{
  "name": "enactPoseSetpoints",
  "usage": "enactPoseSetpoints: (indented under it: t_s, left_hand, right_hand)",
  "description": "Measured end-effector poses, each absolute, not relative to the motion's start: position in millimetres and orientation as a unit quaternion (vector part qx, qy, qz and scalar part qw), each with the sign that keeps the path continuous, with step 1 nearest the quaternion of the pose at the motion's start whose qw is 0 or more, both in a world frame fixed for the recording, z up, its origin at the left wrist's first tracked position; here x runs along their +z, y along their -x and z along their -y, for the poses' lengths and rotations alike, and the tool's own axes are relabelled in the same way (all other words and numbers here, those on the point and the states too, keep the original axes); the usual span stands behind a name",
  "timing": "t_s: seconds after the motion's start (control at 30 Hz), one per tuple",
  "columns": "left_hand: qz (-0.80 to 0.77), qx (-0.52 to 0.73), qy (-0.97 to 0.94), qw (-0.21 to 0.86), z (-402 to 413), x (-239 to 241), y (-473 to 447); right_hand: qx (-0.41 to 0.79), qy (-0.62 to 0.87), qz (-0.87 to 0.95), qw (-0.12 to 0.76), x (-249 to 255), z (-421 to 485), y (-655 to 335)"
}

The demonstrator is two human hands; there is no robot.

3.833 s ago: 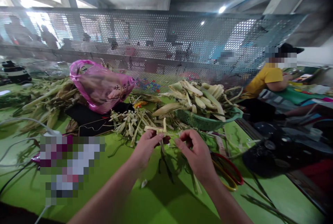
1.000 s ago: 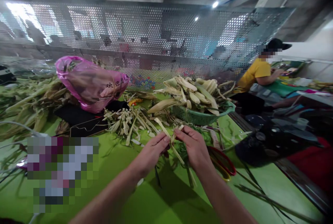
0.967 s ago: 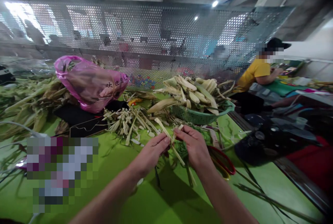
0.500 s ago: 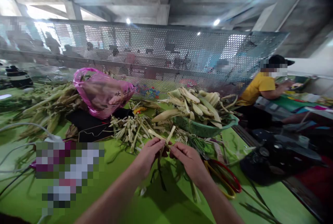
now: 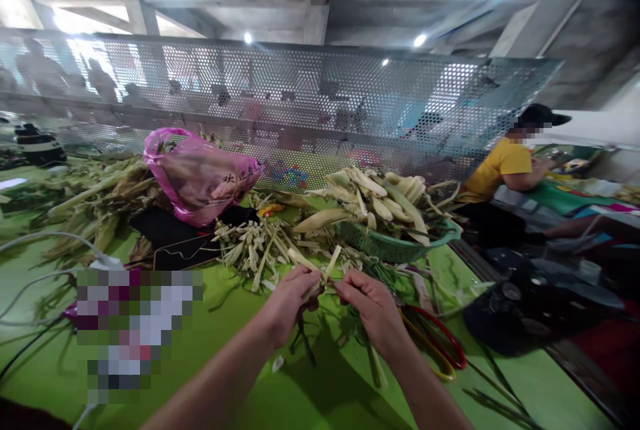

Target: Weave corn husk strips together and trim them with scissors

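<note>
Both of my hands are raised over the green table (image 5: pixel 240 377), working pale leaf strips (image 5: pixel 320 267) that cross in a V between them. My left hand (image 5: pixel 289 301) is closed, pinching the strips where they cross. My right hand (image 5: pixel 373 308) is closed too, its fingertips gripping the same strips from the right. Darker green strands hang down from the strips below my hands. Just behind my hands lies a pile of short cut leaf pieces (image 5: pixel 255 247).
A green basket (image 5: pixel 400 247) heaped with pale husks stands behind my right hand. A pink plastic bag (image 5: pixel 197 173) sits at back left by long dried leaves (image 5: pixel 85 200). Red and yellow rings (image 5: pixel 435 343) lie at right. A person in yellow (image 5: pixel 503 167) sits beyond a perforated metal screen (image 5: pixel 300 97).
My hands have drawn together and lowered slightly. The long strip that slanted between them now stands folded into a short V at my fingertips.
</note>
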State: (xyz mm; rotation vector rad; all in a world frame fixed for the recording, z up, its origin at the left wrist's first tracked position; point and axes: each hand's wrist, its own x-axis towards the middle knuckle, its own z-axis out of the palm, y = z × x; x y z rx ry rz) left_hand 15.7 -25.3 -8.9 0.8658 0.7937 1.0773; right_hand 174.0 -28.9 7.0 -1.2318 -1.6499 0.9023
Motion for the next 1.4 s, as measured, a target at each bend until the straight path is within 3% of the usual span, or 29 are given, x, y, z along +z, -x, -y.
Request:
enactPoseSetpoints:
  t_s: [0.33,0.67,0.93,1.13,1.4]
  left_hand:
    - [-0.334,0.491,-0.472,0.651,25,-8,-12]
    - [-0.325,0.414,-0.582,0.620,15,-14,-11]
    - [-0.309,0.404,-0.614,0.603,17,-6,-8]
    - [-0.389,0.400,-0.651,0.515,21,-10,-13]
    - [-0.394,0.427,-0.677,0.452,25,-12,-17]
  right_hand:
    - [0.104,0.445,0.771,0.444,7,28,-179]
    - [-0.029,0.417,0.817,0.397,10,30,-184]
    - [-0.087,0.395,0.822,0.401,13,32,-188]
    - [-0.105,0.396,0.836,0.366,10,31,-189]
    - [-0.073,0.428,0.805,0.404,7,35,-182]
